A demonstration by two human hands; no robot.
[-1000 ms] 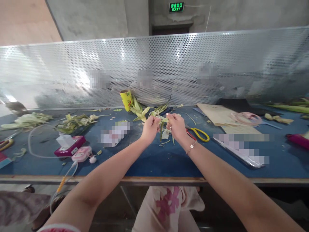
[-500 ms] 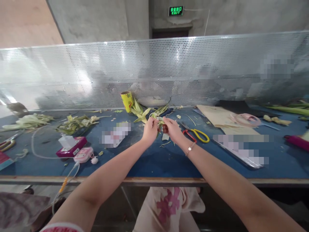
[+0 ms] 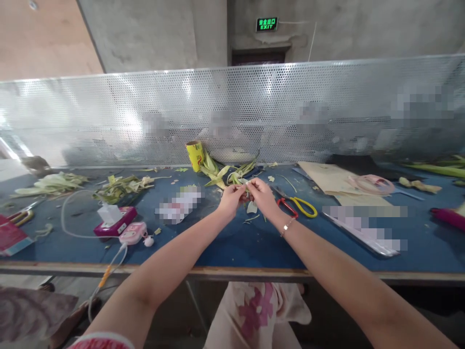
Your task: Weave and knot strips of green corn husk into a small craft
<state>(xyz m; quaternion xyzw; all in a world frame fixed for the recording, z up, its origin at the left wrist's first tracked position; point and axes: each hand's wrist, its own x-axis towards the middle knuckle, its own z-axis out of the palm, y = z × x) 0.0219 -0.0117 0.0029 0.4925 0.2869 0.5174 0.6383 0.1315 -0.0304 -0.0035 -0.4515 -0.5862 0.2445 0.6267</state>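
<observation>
My left hand (image 3: 231, 201) and my right hand (image 3: 262, 195) meet over the middle of the blue table, fingers pinched close together. Between them is a pale green piece of corn husk (image 3: 242, 181), mostly hidden by the fingers. More corn husks (image 3: 217, 177) lie just behind the hands, against a yellow cardboard tube (image 3: 195, 156). Scissors with one red and one yellow handle (image 3: 304, 207) rest right of my right hand. A small whitish scrap (image 3: 252, 207) lies below the fingers.
Left stand a magenta tissue box (image 3: 115, 222), a pink case (image 3: 132, 233) with a cable, and husk piles (image 3: 121, 188). A blurred-out flat item (image 3: 180, 204) lies nearer. Right are brown paper (image 3: 329, 177), tape (image 3: 374, 184) and a phone-like slab (image 3: 363, 235). A perforated metal screen (image 3: 247, 97) closes the back.
The view has shifted slightly, moving the scene a little right and down. My left fingers have turned toward the right fingertips, and both hands still pinch the husk.
</observation>
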